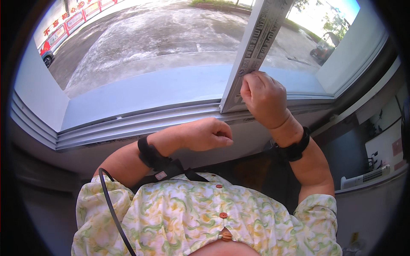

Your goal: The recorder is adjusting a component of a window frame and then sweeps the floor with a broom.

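The right hand's fingers are curled tight against the window sash stile, low on its inner face; whether they pinch the film there I cannot tell. The left hand, well apart from the stile, makes a loose fist with the thumb near the bent forefinger (nothing shows in it).

The stile stands right of centre, its foot in the sliding track: a straight, narrow, pale bar with a silvery-grey protective film printed in dark lettering. The track is smooth, metallic-looking and ridged in long parallel rails. Beyond it lies a flat, bluish-white outer ledge, then rough, blotchy grey concrete paving.

Closer to the body, black wristbands circle both wrists. The soft, wrinkled shirt has green and yellow swirls on white and round reddish-brown buttons; a smooth black cable curves across it.
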### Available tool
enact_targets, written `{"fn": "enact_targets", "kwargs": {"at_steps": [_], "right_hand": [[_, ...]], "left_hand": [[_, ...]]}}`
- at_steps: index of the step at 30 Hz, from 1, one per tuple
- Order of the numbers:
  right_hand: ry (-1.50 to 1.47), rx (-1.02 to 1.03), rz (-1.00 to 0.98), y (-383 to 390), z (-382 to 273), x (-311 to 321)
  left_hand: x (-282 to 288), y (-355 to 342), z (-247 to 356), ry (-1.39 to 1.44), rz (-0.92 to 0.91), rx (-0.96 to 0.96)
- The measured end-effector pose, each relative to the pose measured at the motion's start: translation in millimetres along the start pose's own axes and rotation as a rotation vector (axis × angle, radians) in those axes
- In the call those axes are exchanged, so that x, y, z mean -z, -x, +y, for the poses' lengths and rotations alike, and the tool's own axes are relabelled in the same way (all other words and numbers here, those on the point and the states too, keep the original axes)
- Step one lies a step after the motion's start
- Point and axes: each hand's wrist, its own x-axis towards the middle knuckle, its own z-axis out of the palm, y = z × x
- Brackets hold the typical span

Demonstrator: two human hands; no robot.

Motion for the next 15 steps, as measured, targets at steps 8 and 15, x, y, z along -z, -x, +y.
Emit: {"fn": "enact_targets", "kwargs": {"at_steps": [8,15], "right_hand": [[-0.195,-0.375,-0.182,11,0,30],[-0.631,-0.643,-0.128,48,-2,9]], "left_hand": [[10,-8,11,0.335,0.295,0.012],[8,-22,21,0.374,0.410,0.004]]}}
